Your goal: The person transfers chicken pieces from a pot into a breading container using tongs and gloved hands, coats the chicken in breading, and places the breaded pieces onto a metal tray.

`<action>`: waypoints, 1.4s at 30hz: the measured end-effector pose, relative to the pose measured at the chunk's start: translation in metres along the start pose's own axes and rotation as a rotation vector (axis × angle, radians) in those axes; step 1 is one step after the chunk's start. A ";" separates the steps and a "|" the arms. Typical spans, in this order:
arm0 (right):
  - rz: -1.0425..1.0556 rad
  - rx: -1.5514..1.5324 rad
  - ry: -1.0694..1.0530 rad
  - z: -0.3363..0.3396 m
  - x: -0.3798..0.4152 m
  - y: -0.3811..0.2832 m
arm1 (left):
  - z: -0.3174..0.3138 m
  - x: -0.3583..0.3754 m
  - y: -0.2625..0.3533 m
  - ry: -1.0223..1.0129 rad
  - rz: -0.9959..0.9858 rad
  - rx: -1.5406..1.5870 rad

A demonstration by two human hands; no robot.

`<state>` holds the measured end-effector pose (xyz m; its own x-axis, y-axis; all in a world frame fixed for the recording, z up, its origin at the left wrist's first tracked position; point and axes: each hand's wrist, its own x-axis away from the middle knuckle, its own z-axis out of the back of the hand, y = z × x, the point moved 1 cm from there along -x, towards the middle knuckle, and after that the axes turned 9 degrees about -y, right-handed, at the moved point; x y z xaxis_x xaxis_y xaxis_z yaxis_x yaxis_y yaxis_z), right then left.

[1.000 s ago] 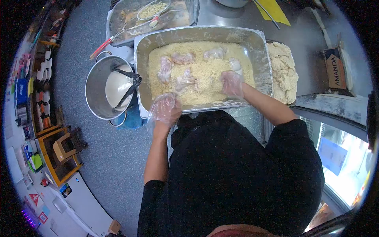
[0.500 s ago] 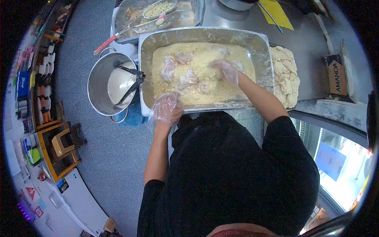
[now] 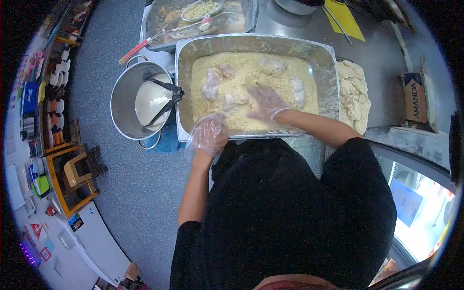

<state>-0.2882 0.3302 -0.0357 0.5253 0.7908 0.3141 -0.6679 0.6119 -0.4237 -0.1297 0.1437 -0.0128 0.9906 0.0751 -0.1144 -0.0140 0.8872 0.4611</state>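
Observation:
A deep metal pan [image 3: 328, 77] holds pale yellow breading flour [image 3: 249, 63]. Several raw pieces lie in it and look like chicken: one piece [image 3: 211, 83] at the left, another [image 3: 298, 91] at the right and a third [image 3: 272, 65] at the back, partly covered. My right hand [image 3: 267, 102], in a clear plastic glove, is spread palm down on the flour near the middle, holding nothing. Beside its fingertips is a floured piece [image 3: 232, 102]. My left hand [image 3: 210, 134], gloved too, is curled over the pan's near-left rim; its fingertips are partly hidden.
Left of the pan stands a metal pot [image 3: 121, 101] of white liquid with black tongs [image 3: 169, 99] across it. A tray [image 3: 159, 43] behind holds a strainer [image 3: 200, 10]. At right are a floury container [image 3: 353, 96] and an AMANDA box [image 3: 414, 99].
My right hand has moved left and nearer my body, from the right-hand pieces to the middle, and now lies spread. My left hand stays at the rim. The view has shifted slightly.

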 end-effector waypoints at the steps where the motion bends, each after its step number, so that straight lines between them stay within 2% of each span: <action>1: 0.023 0.154 -0.125 0.004 0.005 0.008 | 0.000 0.001 0.001 0.049 -0.027 -0.014; 2: 0.045 0.307 -0.251 0.006 0.006 0.013 | 0.000 0.001 0.003 0.049 -0.022 -0.011; 3: 0.046 0.308 -0.257 0.016 0.001 0.010 | 0.002 -0.001 0.006 0.025 0.020 -0.017; 5: -0.168 -0.052 -0.597 0.038 -0.019 0.012 | 0.007 -0.005 0.007 0.007 0.063 -0.024; 6: -0.162 -0.043 -0.602 0.030 -0.039 0.032 | 0.008 -0.007 0.006 -0.023 0.074 0.002; 8: 0.017 -0.232 -0.172 -0.004 -0.070 0.075 | 0.012 -0.006 0.011 -0.062 0.097 0.031; 9: 0.015 -0.237 -0.175 -0.005 -0.071 0.069 | 0.015 -0.009 0.014 -0.144 0.157 0.015; 10: -0.013 -0.445 -0.169 0.001 -0.076 0.059 | 0.016 -0.013 0.015 -0.220 0.212 -0.005; 11: -0.040 -0.652 -0.158 0.008 -0.079 0.050 | 0.015 -0.013 0.013 -0.219 0.207 -0.008; 12: -0.042 -0.655 -0.155 0.014 -0.077 0.044 | 0.012 -0.010 0.011 -0.162 0.164 -0.010; 14: -0.358 -0.815 -0.405 0.022 -0.066 0.037 | 0.006 -0.007 0.007 -0.109 0.110 -0.009; 15: -0.364 -0.818 -0.398 0.026 -0.059 0.037 | 0.005 -0.007 0.005 -0.066 0.069 0.020; 17: -0.124 -0.150 -0.597 0.037 -0.045 0.041 | -0.001 -0.007 0.001 -0.017 0.030 0.053; 21: -0.078 -0.202 -0.648 0.062 0.002 0.033 | 0.003 -0.002 0.007 -0.001 0.059 -0.018; 23: -0.065 -0.171 -0.315 0.047 0.017 0.036 | 0.007 -0.004 0.009 -0.029 0.074 -0.006; 24: -0.065 -0.173 -0.317 0.028 0.018 0.036 | 0.007 -0.005 0.009 -0.047 0.087 -0.006; 26: 0.255 0.278 0.185 -0.006 0.013 0.031 | 0.004 -0.005 0.008 -0.068 0.101 -0.006; 27: 0.257 0.276 0.183 -0.013 0.007 0.027 | 0.002 -0.006 0.007 -0.037 0.078 0.006; 29: 0.080 0.209 0.021 -0.024 -0.008 0.022 | -0.005 -0.004 -0.001 -0.009 0.059 0.015; 32: 0.038 0.244 -0.043 -0.040 -0.022 0.032 | -0.014 0.014 -0.006 -0.117 0.110 -0.054; 34: 0.055 0.217 -0.032 -0.036 -0.023 0.035 | -0.016 0.001 -0.004 -0.200 0.236 -0.050; 36: 0.080 0.181 -0.036 -0.030 -0.029 0.029 | -0.007 0.000 0.000 -0.133 0.192 -0.020; 38: -0.056 0.166 0.140 -0.018 -0.041 0.023 | 0.001 -0.005 0.005 -0.071 0.169 0.012; 40: -0.025 0.153 0.100 -0.028 -0.041 0.024 | 0.004 -0.005 0.008 -0.193 0.261 -0.033; 42: 0.013 0.160 0.111 -0.018 -0.055 0.026 | 0.001 -0.010 0.002 -0.116 0.231 -0.055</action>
<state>-0.3253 0.3022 -0.0793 0.5654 0.7976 0.2100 -0.7455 0.6031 -0.2836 -0.1397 0.1437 -0.0099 0.9692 0.2285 0.0917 -0.2458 0.8761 0.4147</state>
